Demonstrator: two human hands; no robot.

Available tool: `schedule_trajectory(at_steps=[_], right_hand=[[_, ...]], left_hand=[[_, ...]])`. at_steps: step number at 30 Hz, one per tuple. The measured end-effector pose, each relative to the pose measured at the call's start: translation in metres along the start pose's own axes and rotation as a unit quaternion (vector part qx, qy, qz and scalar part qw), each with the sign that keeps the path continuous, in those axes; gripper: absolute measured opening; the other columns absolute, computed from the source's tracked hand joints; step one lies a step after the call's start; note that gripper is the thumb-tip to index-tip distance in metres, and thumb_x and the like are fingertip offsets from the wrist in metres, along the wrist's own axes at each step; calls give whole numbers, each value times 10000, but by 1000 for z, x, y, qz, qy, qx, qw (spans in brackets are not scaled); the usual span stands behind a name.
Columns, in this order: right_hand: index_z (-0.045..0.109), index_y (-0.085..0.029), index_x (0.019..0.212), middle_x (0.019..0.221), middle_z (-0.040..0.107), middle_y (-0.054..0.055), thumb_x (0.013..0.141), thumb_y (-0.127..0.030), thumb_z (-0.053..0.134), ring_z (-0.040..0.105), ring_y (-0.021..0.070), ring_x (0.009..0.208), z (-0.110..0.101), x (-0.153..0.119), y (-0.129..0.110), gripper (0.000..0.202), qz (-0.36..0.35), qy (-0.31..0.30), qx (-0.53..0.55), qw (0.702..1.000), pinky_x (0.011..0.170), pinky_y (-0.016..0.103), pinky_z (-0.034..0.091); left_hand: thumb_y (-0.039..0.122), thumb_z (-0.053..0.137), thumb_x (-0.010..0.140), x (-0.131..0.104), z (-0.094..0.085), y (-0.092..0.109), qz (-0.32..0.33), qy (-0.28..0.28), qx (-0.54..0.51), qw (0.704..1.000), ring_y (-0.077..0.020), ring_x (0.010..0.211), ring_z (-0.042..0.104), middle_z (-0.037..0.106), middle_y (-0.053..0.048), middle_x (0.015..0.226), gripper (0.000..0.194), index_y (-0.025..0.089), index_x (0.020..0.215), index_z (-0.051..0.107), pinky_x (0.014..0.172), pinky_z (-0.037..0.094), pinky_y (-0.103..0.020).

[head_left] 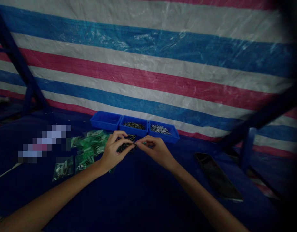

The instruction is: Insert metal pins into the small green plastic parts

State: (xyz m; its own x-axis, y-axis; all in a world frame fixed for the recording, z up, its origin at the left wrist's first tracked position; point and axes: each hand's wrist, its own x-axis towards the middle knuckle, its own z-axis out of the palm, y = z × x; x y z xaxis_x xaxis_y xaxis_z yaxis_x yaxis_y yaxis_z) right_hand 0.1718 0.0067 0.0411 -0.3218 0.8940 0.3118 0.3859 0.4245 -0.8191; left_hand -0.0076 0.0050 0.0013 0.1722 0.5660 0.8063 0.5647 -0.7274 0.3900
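Note:
My left hand (pixel 113 153) and my right hand (pixel 158 150) meet over the blue table, fingertips almost touching. Thumb and index finger of each are brought together in a pinch. Whatever lies between them is too small and dark to name. Just behind and partly under my left fingers is a loose pile of thin, dark, screw-like pieces (pixel 130 139). Beyond it stands a blue bin (pixel 136 131) with similar dark pieces. The bin to its right (pixel 166 138) holds thin silvery pieces (pixel 160 129).
A third blue bin (pixel 106 123) stands at the row's left end. Green and clear plastic packets (pixel 92 145) lie left of my left hand, near a small clear bag (pixel 63 168). A phone (pixel 218 177) rests at right. A striped sheet (pixel 148 77) hangs behind.

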Motion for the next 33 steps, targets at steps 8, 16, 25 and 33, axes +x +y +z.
schedule_trajectory(at_steps=[8,16,25,33], right_hand=[[702,-195,821,797,669,39,706,-312,614,572,97,613,-26,14,30,187,163,-5,138,977,469,180,434],[639,-204,991,982,656,71,700,-303,622,618,169,868,-19,44,45,308,115,99,217,964,660,258,518],[674,-252,894,971,646,22,722,-217,611,579,176,923,-5,23,35,187,-122,-49,-174,976,844,338,433],[658,-213,840,855,645,28,747,-208,593,574,170,795,37,3,36,114,-124,-75,-333,932,701,281,432]], left_hand=[[269,538,790,1,6,-11,-48,-42,68,996,-194,949,503,534,-51,982,212,209,993,552,810,381,-353],[183,474,798,0,8,-18,-42,-78,74,993,-181,911,512,542,-41,934,160,200,931,561,781,372,-327],[157,478,785,1,9,-23,-90,-66,46,993,-178,876,520,556,-33,893,145,193,888,575,788,387,-326],[112,453,776,0,9,-18,-26,-73,-44,996,-173,866,523,550,-50,866,164,181,865,573,793,414,-323]])
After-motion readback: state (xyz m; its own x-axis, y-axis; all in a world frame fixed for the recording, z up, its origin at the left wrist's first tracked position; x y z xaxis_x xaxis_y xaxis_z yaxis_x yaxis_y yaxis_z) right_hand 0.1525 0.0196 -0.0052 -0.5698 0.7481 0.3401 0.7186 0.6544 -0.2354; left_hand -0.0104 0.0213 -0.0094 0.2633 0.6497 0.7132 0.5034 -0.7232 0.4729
